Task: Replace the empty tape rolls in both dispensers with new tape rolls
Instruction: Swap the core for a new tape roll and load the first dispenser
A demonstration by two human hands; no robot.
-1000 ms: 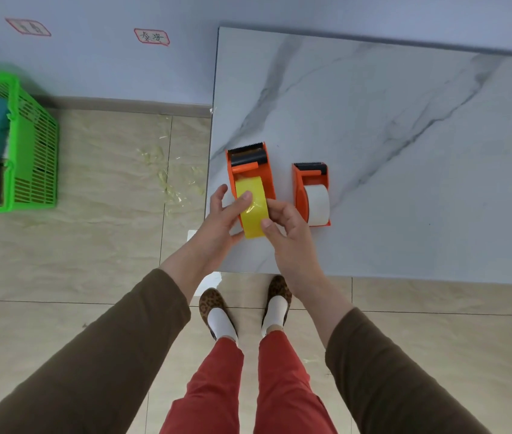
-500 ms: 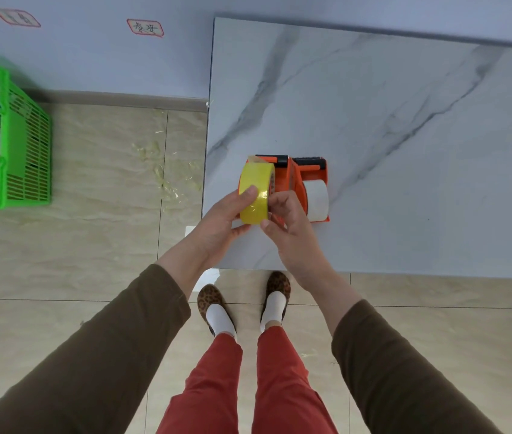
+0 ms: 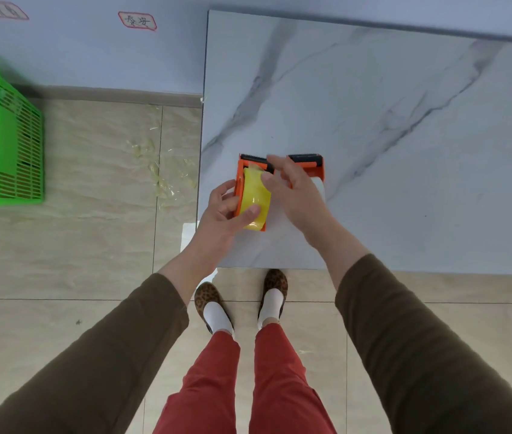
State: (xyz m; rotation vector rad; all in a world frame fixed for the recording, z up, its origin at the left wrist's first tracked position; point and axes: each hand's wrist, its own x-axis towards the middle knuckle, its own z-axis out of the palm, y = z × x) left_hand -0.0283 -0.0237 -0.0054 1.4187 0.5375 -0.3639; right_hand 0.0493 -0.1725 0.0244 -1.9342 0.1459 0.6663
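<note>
Two orange tape dispensers lie side by side near the front left corner of the marble table (image 3: 405, 120). The left dispenser (image 3: 239, 170) carries a yellow tape roll (image 3: 256, 195). My left hand (image 3: 222, 214) grips this dispenser from the left, thumb pressed on the roll. My right hand (image 3: 295, 195) reaches across from the right, with thumb and forefinger pinched on a strip of yellow tape at the black cutter end. It covers most of the right dispenser (image 3: 311, 166), whose white roll (image 3: 320, 187) barely shows.
A green plastic basket (image 3: 13, 145) with blue contents stands on the tiled floor at the left. Scraps of clear tape (image 3: 167, 180) litter the floor beside the table. My feet (image 3: 242, 302) are at the table's front edge.
The yellow roll, held up on edge by both hands a moment ago, now lies down in the left dispenser. My right hand has moved up to the cutter end.
</note>
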